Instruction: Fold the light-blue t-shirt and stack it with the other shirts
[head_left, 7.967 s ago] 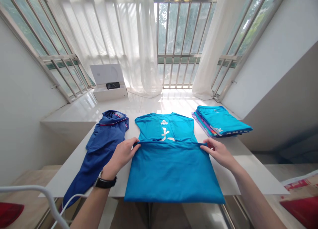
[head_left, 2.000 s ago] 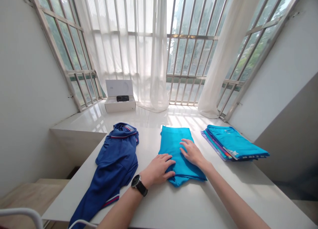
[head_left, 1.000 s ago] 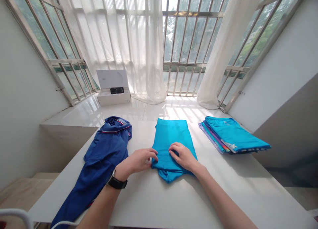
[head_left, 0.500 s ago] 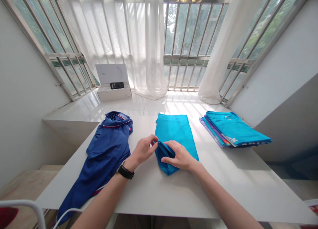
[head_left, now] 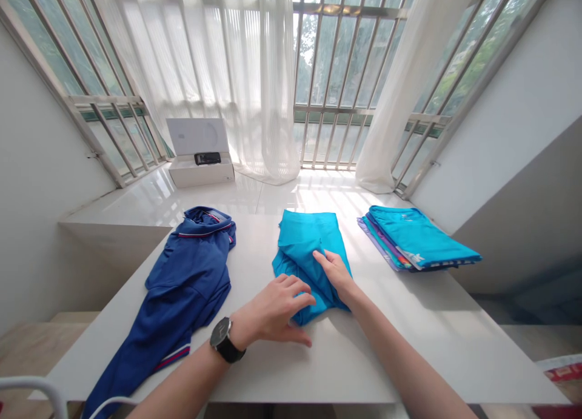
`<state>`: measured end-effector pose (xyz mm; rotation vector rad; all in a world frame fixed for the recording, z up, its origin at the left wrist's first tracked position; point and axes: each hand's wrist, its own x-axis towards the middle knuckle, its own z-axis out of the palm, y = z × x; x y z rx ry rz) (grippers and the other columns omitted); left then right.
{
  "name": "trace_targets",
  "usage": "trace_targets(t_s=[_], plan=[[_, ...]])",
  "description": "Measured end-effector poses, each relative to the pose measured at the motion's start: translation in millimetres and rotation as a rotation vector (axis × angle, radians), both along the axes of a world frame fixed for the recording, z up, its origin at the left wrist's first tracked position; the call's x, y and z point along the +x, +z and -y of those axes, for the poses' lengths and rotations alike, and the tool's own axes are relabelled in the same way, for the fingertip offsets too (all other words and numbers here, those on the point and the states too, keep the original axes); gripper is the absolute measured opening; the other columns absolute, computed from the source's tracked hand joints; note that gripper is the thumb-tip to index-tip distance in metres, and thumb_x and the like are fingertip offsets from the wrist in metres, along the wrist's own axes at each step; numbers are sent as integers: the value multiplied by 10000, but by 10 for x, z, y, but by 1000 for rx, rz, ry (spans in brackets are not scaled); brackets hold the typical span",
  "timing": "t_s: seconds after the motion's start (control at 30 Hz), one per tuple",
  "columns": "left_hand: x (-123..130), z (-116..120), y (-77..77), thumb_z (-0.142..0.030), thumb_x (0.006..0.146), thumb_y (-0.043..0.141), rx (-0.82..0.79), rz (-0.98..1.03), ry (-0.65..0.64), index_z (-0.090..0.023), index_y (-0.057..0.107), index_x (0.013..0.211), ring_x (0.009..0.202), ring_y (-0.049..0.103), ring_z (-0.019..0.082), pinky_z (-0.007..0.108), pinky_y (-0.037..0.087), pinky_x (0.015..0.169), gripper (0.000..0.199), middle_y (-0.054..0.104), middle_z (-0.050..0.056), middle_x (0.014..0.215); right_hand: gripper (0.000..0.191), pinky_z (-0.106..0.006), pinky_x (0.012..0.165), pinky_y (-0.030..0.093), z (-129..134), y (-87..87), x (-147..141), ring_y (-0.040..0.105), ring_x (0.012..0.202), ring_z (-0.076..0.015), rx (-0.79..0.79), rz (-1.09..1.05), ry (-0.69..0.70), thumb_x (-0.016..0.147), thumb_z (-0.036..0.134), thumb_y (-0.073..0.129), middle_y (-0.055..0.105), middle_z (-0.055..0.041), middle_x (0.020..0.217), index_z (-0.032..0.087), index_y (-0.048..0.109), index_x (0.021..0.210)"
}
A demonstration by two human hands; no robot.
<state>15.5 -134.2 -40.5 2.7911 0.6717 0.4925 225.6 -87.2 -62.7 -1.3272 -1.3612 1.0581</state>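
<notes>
A turquoise T-shirt (head_left: 304, 235) lies folded lengthwise on the white table (head_left: 364, 358), with a loose, rumpled flap across its middle. My right hand (head_left: 334, 272) rests on that flap, fingers pointing up the shirt. My left hand (head_left: 273, 310), with a black wristwatch (head_left: 222, 340) on its wrist, touches the near left end of the shirt with its fingers spread. Neither hand visibly grips the cloth.
A crumpled navy jacket (head_left: 186, 273) lies left of the shirt. A stack of folded shirts (head_left: 418, 240) sits to the right. Beyond the table, an open white box (head_left: 200, 173) stands on a glossy white ledge before curtained, barred windows.
The shirt's near end has shifted from a tight tucked fold to a loose flap. My left hand has moved toward me and my right hand farther up the shirt.
</notes>
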Motion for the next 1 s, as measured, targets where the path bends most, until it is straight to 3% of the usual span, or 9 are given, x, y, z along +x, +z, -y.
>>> trace_targets(t_s=[0.13,0.27,0.43,0.6,0.83,0.93,1.0], plan=[[105,73,-79,-407,906,662,81,-81,15,-229,618,1027,1017,591,251,370,432,836,220,669,59,1102,512,-248,504,243,0,-15,-9,227,580,-101,-47,-95,-29,772,629,636,280,81,613,253,303,671],[131,84,-113,-229,912,577,122,-102,50,-202,594,912,929,619,228,340,439,759,32,688,48,993,529,-246,509,241,-15,-40,1,231,584,-99,-50,-135,-44,748,632,672,289,84,614,249,314,675],[183,48,-186,-198,956,482,7,-4,204,-198,592,955,751,639,197,313,451,683,111,677,22,818,493,-246,508,257,-35,-28,23,265,568,-98,-66,-171,-37,742,644,678,343,82,590,233,414,675],[248,-129,-265,-213,1002,469,-173,250,364,-210,586,1071,881,663,177,277,503,776,136,689,32,1002,451,-256,542,302,-18,28,37,326,588,-112,47,-63,-29,800,627,622,391,64,603,221,471,675],[244,-245,-316,-204,950,580,-60,151,480,-231,617,1051,919,628,203,312,513,798,111,659,34,1067,436,-272,565,308,97,110,12,334,590,-117,301,265,-71,903,544,532,338,65,614,236,372,639],[204,-271,-303,-157,951,563,44,161,435,-229,639,992,1001,589,219,352,485,887,112,657,42,1113,410,-273,598,337,116,127,-2,374,616,-123,387,332,-65,937,496,500,372,55,649,236,368,650],[189,-269,-273,-124,969,516,101,114,303,-228,650,971,1027,580,219,364,462,902,170,667,37,1123,402,-273,602,344,107,122,0,387,622,-125,419,346,-66,946,479,493,377,52,659,237,361,652]])
